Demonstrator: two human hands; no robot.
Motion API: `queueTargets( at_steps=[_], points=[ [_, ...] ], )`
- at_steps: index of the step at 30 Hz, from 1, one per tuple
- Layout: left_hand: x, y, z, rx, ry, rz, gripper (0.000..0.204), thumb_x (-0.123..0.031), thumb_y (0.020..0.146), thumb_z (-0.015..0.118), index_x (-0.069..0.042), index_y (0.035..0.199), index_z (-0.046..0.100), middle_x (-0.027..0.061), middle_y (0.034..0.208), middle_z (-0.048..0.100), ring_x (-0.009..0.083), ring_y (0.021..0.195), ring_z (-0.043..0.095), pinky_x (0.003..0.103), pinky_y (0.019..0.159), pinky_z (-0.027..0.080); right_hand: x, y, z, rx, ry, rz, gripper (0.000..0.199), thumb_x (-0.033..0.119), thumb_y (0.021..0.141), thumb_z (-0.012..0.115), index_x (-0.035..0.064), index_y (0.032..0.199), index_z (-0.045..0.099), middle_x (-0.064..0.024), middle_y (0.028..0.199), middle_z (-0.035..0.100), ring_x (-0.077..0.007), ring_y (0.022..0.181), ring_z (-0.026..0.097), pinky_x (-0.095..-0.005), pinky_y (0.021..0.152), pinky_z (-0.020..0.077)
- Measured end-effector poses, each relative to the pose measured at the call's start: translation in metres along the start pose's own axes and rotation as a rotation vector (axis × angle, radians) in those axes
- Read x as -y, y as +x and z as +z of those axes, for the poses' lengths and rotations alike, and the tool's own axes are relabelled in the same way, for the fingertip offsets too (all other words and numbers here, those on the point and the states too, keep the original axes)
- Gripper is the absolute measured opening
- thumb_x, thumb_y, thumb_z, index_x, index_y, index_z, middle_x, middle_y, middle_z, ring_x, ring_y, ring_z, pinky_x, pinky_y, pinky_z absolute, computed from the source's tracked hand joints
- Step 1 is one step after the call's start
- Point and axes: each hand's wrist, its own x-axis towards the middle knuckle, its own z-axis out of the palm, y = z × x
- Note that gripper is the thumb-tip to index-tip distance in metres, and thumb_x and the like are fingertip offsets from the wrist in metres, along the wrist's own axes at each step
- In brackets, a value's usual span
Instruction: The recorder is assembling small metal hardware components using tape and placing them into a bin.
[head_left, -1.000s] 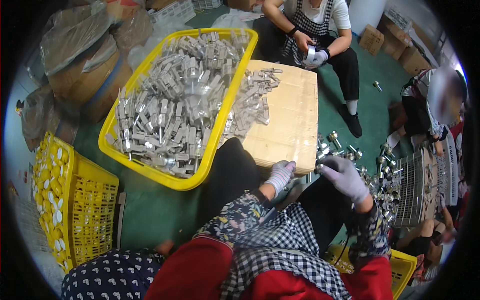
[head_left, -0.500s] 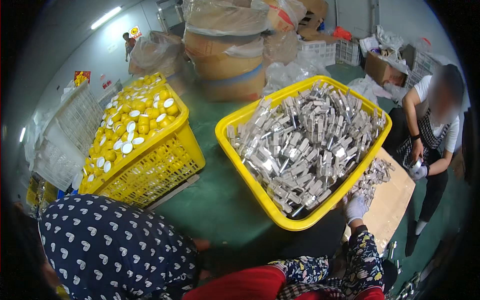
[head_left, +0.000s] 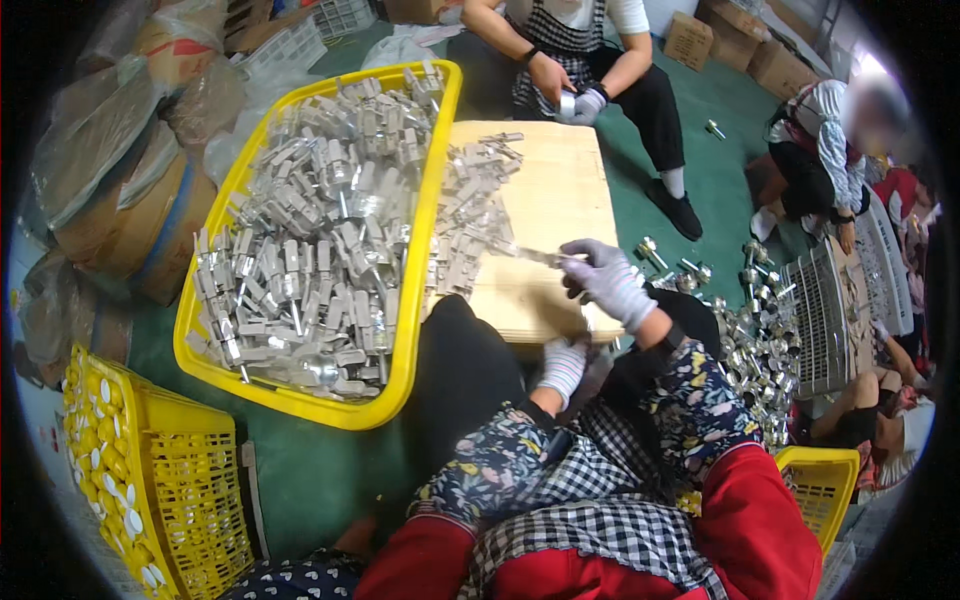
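A thin clear-and-grey plastic piece (head_left: pixel 535 256) is pinched in the gloved fingers of my right hand (head_left: pixel 606 283), above the tan board (head_left: pixel 560 190). My left hand (head_left: pixel 562 368), in a striped glove, is low at the board's near edge, its fingers partly hidden, so I cannot make out what it holds. Loose pieces of the same kind (head_left: pixel 465 200) are strewn along the board's left side. Left of the board stands a yellow tub (head_left: pixel 425 270) heaped with grey-and-clear pieces (head_left: pixel 330 200), some with metal rods.
A yellow crate (head_left: pixel 195 490) of yellow, white-topped items stands at lower left. Shiny metal parts with rods (head_left: pixel 755 370) lie on the green floor at right, beside a grey crate (head_left: pixel 815 310). Across the board sits a co-worker (head_left: pixel 590 60); others work at far right.
My view has swung to the right. My right hand, earlier down among the loose pieces beside the tub, is now raised over the board with a piece. My left hand has come into view.
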Motion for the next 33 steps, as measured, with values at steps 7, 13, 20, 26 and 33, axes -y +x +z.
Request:
queueTargets(
  at_steps=[7,13,20,26,33],
  points=[
    [-0.017,-0.011,0.002,0.045,-0.584,-0.3,0.023,-0.02,0.083,0.061,0.002,0.084,0.06,0.0085,0.068,0.06,0.0149,0.051,0.053,0.024,0.044,0.042,-0.081,-0.044,-0.079,-0.057,0.402,0.125,0.036,0.02,0.09,0.05,0.0005,0.121,0.047,-0.0023,0.074,0.058,-0.0098,0.058,0.056,-0.0203,0.049,0.0456],
    [-0.039,-0.015,0.001,-0.035,-0.601,-0.388,0.022,-0.021,0.082,0.062,0.001,0.08,0.06,0.008,0.067,0.059,0.0145,0.05,0.054,0.026,0.043,0.04,-0.106,-0.041,-0.08,-0.193,0.404,0.192,0.028,0.021,0.088,0.053,0.0026,0.109,0.053,-0.001,0.073,0.057,-0.0086,0.056,0.053,-0.0201,0.048,0.0422],
    [-0.029,-0.013,0.0,0.01,-0.208,-0.268,0.033,-0.03,0.084,0.059,0.002,0.078,0.063,0.0063,0.059,0.058,0.0137,0.049,0.054,0.026,0.048,0.044,-0.112,-0.016,-0.064,-0.089,0.204,0.226,0.029,0.021,0.084,0.058,0.0002,0.104,0.058,-0.0023,0.068,0.059,-0.0075,0.05,0.051,-0.0201,0.043,0.0393],
    [-0.026,-0.015,0.0,0.01,-0.281,-0.26,0.034,-0.032,0.084,0.059,0.001,0.078,0.064,0.0059,0.058,0.058,0.0129,0.048,0.052,0.025,0.048,0.044,-0.11,-0.01,-0.06,-0.067,0.139,0.273,0.027,0.017,0.078,0.063,-0.0028,0.097,0.063,-0.007,0.072,0.063,-0.0127,0.056,0.056,-0.0247,0.052,0.0461],
    [-0.029,-0.016,-0.003,0.021,-0.253,-0.275,0.033,-0.031,0.084,0.059,0.001,0.08,0.065,0.0053,0.061,0.058,0.0124,0.05,0.053,0.025,0.049,0.044,-0.101,-0.008,-0.058,-0.059,0.061,0.279,0.03,0.016,0.077,0.063,-0.0046,0.098,0.063,-0.0093,0.079,0.064,-0.015,0.066,0.059,-0.0268,0.062,0.049]
  ],
)
